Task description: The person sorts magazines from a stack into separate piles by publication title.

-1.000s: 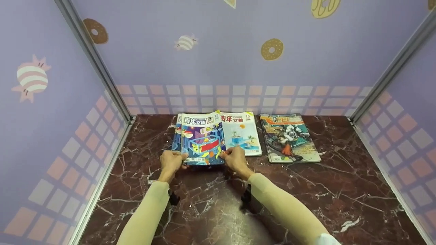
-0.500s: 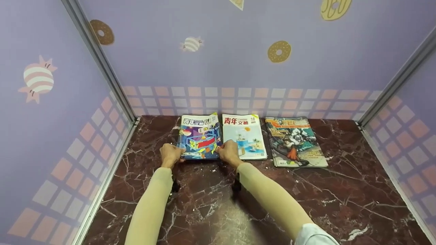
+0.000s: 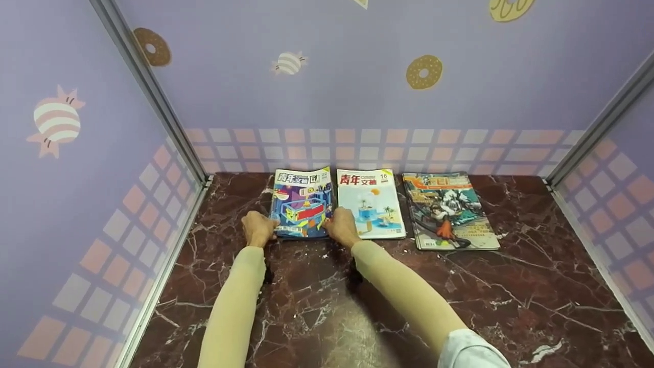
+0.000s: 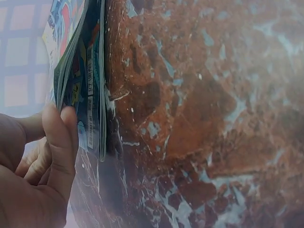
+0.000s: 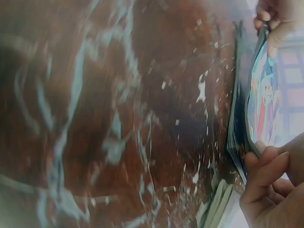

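Observation:
A magazine (image 3: 302, 204) with a bright blue and purple cover is held by both hands over the left pile at the back of the table. My left hand (image 3: 258, 227) pinches its near left corner between thumb and fingers. Its near right corner is gripped by my right hand (image 3: 342, 226). In the left wrist view, a second magazine (image 4: 96, 128) with a barcode lies beneath, and a gap shows between the two near edges. The right wrist view shows the held magazine (image 5: 261, 102) bowed slightly, with my right hand (image 5: 270, 190) at one corner.
Right of the hands lies a white magazine (image 3: 370, 204) with an island picture. Farther right is a pile of magazines (image 3: 452, 212) with a green cover. A purple patterned wall (image 3: 357, 102) stands behind them, and side panels bound the marbled table (image 3: 317, 306).
The held magazine has moved left and away from me, off the white magazine and over the left pile. Over the last half second it shifts little, and both hands keep their hold.

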`<state>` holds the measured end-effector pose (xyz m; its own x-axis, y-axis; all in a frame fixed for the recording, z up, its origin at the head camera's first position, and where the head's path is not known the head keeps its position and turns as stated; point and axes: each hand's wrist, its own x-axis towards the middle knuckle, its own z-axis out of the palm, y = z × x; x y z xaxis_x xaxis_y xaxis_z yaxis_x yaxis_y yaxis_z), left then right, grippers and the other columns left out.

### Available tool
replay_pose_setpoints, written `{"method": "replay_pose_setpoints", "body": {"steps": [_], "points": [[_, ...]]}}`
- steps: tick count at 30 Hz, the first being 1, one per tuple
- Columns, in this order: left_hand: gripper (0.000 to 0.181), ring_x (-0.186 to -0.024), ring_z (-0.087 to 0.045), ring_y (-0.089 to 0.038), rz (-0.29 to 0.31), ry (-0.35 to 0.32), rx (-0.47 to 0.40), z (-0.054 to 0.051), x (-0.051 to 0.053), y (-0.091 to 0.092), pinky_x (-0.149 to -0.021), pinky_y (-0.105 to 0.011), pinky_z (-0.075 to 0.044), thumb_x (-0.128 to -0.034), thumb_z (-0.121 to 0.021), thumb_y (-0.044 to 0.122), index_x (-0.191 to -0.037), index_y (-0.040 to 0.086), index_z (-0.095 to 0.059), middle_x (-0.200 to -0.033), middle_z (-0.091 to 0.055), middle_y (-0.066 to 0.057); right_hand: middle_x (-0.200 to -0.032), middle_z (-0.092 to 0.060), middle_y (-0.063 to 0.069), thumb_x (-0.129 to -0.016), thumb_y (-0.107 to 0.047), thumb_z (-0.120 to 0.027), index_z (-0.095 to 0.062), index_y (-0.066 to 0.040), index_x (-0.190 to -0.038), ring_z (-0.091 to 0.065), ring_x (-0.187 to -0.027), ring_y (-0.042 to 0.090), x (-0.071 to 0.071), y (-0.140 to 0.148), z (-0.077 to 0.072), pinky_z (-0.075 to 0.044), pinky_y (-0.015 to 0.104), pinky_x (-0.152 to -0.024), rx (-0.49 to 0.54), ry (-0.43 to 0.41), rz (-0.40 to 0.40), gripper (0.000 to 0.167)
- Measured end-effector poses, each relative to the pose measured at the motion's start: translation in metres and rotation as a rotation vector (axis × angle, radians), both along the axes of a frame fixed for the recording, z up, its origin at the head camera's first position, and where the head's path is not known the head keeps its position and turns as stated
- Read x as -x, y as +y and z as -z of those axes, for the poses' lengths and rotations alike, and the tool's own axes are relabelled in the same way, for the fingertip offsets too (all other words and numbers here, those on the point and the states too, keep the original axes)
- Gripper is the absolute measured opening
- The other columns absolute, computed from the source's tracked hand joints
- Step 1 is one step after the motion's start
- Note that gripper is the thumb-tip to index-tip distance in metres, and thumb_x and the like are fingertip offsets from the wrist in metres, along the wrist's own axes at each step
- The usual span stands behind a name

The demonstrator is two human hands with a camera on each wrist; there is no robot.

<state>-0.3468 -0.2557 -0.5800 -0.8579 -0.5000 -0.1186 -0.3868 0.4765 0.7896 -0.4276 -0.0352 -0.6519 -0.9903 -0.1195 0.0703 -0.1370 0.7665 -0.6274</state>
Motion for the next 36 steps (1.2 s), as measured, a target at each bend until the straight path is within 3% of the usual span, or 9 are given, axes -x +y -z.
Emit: {"method": "replay_pose_setpoints", "body": {"steps": [3,9,12,18,25,28,31,33,36], "points": [[0.017,-0.048,-0.072,-0.021,0.016,0.000,0.083,0.007,0.004,0.000,-0.063,-0.036,-0.064,-0.0903,-0.087,0.010,-0.088,-0.007,-0.082,-0.086,-0.081,-0.026,-0.070,-0.072,0.005,-0.089,-0.020,-0.087,-0.072,-0.007,-0.074,-0.049,-0.059,0.013,-0.003,0.001,0.002,-0.040,0.030,-0.054,-0.020,0.010,-0.016,0.025],[0.029,-0.100,-0.080,-0.045,0.019,-0.018,0.214,0.021,0.009,0.002,-0.094,-0.057,-0.063,-0.0891,-0.088,0.013,-0.104,-0.010,-0.080,-0.108,-0.079,-0.032,-0.088,-0.082,0.014,-0.088,-0.025,-0.088,-0.082,0.000,-0.095,-0.064,-0.066,0.016,-0.007,0.003,0.008,-0.054,0.036,-0.059,-0.047,0.007,0.012,0.026],[0.030,-0.112,-0.077,-0.049,0.024,-0.023,0.224,0.015,0.002,0.006,-0.097,-0.061,-0.061,-0.0924,-0.085,0.012,-0.109,-0.012,-0.078,-0.115,-0.078,-0.033,-0.088,-0.083,0.014,-0.087,-0.028,-0.089,-0.082,-0.001,-0.095,-0.065,-0.067,0.016,-0.009,0.003,0.008,-0.057,0.038,-0.060,-0.056,-0.001,0.024,0.029],[0.030,-0.101,-0.079,-0.046,0.062,0.005,0.309,0.021,-0.001,-0.003,-0.089,-0.060,-0.061,-0.0944,-0.085,0.018,-0.104,-0.010,-0.079,-0.105,-0.080,-0.030,-0.075,-0.077,0.010,-0.091,-0.022,-0.081,-0.076,-0.004,-0.078,-0.054,-0.060,0.014,-0.013,0.006,0.008,-0.046,0.031,-0.053,-0.040,0.041,-0.004,0.023],[0.033,-0.084,-0.075,-0.039,0.104,0.013,0.418,0.026,-0.009,-0.010,-0.077,-0.060,-0.059,-0.0956,-0.084,0.026,-0.084,-0.002,-0.070,-0.094,-0.078,-0.025,-0.049,-0.051,-0.008,-0.093,-0.026,-0.076,-0.058,-0.020,-0.051,-0.043,-0.044,0.008,-0.021,0.034,0.009,-0.032,0.025,-0.042,0.024,0.053,-0.019,0.047],[0.030,-0.086,-0.075,-0.042,0.127,0.035,0.460,0.024,-0.009,-0.004,-0.078,-0.060,-0.059,-0.0964,-0.083,0.023,-0.088,-0.003,-0.070,-0.096,-0.077,-0.025,-0.044,-0.047,-0.013,-0.094,-0.024,-0.072,-0.057,-0.023,-0.047,-0.039,-0.038,0.003,-0.022,0.055,0.005,-0.028,0.022,-0.039,0.078,0.081,-0.052,0.049],[0.030,-0.100,-0.076,-0.049,0.165,0.053,0.548,0.022,-0.009,0.000,-0.085,-0.063,-0.061,-0.0969,-0.082,0.019,-0.107,-0.007,-0.072,-0.109,-0.076,-0.029,-0.042,-0.049,-0.008,-0.095,-0.017,-0.070,-0.059,-0.018,-0.048,-0.036,-0.038,0.004,-0.036,0.071,-0.024,-0.029,0.024,-0.043,0.124,0.083,-0.102,0.048],[0.038,-0.109,-0.075,-0.051,0.192,0.059,0.608,0.021,-0.010,0.000,-0.089,-0.064,-0.061,-0.0975,-0.082,0.021,-0.119,-0.008,-0.071,-0.118,-0.074,-0.030,-0.050,-0.063,0.001,-0.097,-0.015,-0.072,-0.070,-0.012,-0.057,-0.049,-0.042,0.010,-0.052,0.077,-0.050,-0.041,0.028,-0.047,0.105,0.071,-0.133,0.040],[0.045,-0.111,-0.073,-0.049,0.246,0.089,0.656,0.020,-0.017,-0.004,-0.091,-0.063,-0.061,-0.0974,-0.083,0.030,-0.121,-0.007,-0.072,-0.122,-0.074,-0.029,-0.081,-0.082,0.015,-0.099,-0.018,-0.076,-0.083,0.000,-0.091,-0.074,-0.066,0.024,-0.073,0.085,-0.081,-0.062,0.041,-0.066,0.012,0.018,-0.211,0.020]]}}
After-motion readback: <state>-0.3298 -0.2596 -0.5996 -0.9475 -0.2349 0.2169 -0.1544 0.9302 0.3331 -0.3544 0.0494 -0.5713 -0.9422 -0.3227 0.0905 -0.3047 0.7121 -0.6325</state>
